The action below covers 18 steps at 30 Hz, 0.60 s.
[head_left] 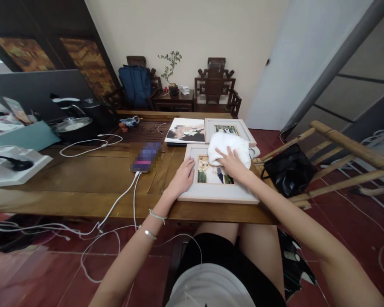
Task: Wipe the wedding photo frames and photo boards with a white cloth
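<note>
A light-framed picture lies flat at the table's front edge, with a photo inside a pale border. My left hand rests on the left side of this frame, its fingers lying along the border. On the frame's upper right part sits a bunched white cloth. My right hand presses on the cloth with spread fingers, pinning it to the frame. The cloth covers part of the photo and the border. Behind are a second framed picture and a white-edged photo panel.
A phone with white cables lies left of the frame on the wooden table. Farther left stand a power strip, a teal box, a lidded pan and a monitor. A bamboo chair holds a black bag.
</note>
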Tool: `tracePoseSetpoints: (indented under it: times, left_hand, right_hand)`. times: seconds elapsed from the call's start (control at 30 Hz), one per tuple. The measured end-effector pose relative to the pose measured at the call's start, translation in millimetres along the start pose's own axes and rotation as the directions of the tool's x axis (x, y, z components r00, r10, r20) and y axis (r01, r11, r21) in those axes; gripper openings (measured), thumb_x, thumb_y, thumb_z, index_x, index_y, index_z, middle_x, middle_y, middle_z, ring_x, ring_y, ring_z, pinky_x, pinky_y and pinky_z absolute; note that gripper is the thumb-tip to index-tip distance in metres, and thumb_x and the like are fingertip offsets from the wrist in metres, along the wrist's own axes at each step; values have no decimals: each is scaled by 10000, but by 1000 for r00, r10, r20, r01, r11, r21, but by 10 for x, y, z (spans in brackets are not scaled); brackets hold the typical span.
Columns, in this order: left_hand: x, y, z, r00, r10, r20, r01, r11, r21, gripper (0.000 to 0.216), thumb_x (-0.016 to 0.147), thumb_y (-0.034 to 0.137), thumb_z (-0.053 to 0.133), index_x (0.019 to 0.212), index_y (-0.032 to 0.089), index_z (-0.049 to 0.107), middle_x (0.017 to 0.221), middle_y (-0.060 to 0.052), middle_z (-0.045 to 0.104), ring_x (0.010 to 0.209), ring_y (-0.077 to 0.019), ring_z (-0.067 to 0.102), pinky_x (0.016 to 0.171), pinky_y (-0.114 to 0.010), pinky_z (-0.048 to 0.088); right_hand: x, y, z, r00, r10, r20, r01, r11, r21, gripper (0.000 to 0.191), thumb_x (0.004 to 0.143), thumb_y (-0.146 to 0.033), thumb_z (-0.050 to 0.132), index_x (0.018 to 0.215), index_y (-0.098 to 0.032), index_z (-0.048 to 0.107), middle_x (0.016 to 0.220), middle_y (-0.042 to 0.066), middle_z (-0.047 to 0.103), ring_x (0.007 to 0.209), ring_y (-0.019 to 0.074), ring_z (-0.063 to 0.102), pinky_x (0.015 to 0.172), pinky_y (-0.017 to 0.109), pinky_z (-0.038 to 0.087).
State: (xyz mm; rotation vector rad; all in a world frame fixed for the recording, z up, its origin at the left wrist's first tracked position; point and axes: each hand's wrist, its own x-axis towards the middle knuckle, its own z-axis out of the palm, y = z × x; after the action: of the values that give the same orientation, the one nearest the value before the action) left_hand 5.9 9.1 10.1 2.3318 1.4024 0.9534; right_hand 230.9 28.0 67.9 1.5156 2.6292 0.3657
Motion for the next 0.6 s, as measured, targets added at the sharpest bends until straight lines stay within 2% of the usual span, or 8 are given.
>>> tracePoseSetpoints:
  times: [0.13,0.2,0.27,0.33,0.4,0.47,0.53,0.6]
  left_hand:
    - [2,-6,25,1000,-3,-13,3,1000,2,410,908,177,356,1277,110,521,1372,-159,501,1357,-255,361,1116,-487,321]
    - [0,-5,31,1000,-6,-14,6,1000,16,413,908,176,351,1277,99,520,1377,-161,496,1358,-251,359,1124,-473,310]
    - [-4,-7,33,1000,-13,-5,13,1000,26,419,912,180,343,1280,76,512,1389,-176,478,1365,-252,346,1129,-468,300]
    - [-9,-14,36,1000,-20,10,20,999,25,426,917,187,336,1295,72,497,1407,-183,456,1374,-253,327,1124,-478,302]
    - [-15,-26,39,1000,-20,21,19,1000,23,429,922,195,334,1311,91,482,1420,-175,443,1381,-251,314,1116,-494,307]
    - [-18,-37,41,1000,-12,24,12,1000,23,429,923,202,340,1319,109,476,1421,-164,445,1383,-248,310,1114,-497,307]
    - [-19,-40,39,1000,1,20,-1,1000,25,428,921,204,348,1320,114,476,1412,-162,456,1381,-246,315,1118,-486,305]
    - [-18,-33,30,1000,9,20,-10,1000,24,429,919,202,352,1321,117,476,1409,-160,460,1379,-246,321,1119,-481,305]
  right_hand:
    - [-476,-267,-256,985,-52,162,33,993,114,662,725,76,365,1292,-205,558,1524,82,290,1336,416,294,959,619,358]
    - [-714,-386,-445,963,-138,233,88,973,213,690,699,81,368,1300,-205,549,1493,105,352,1295,400,377,933,563,411]
    - [-882,-483,-613,936,-255,243,171,932,320,679,690,82,370,1283,-189,561,1389,138,492,1219,342,489,928,470,438]
    - [-954,-557,-692,927,-309,213,212,900,382,639,692,76,372,1239,-171,590,1266,151,591,1154,295,552,918,404,446]
    - [-920,-597,-647,944,-278,177,196,905,377,637,691,68,371,1234,-178,593,1302,150,564,1195,307,517,923,423,440]
    - [-786,-580,-496,966,-212,149,153,932,330,684,680,68,367,1278,-200,562,1435,124,438,1286,351,409,950,504,409]
    - [-570,-484,-302,983,-146,110,112,957,266,718,679,71,365,1316,-217,530,1513,82,319,1341,380,307,980,581,356]
    - [-308,-317,-131,996,-83,30,76,980,186,700,699,78,361,1315,-207,531,1532,65,275,1366,386,245,1007,609,309]
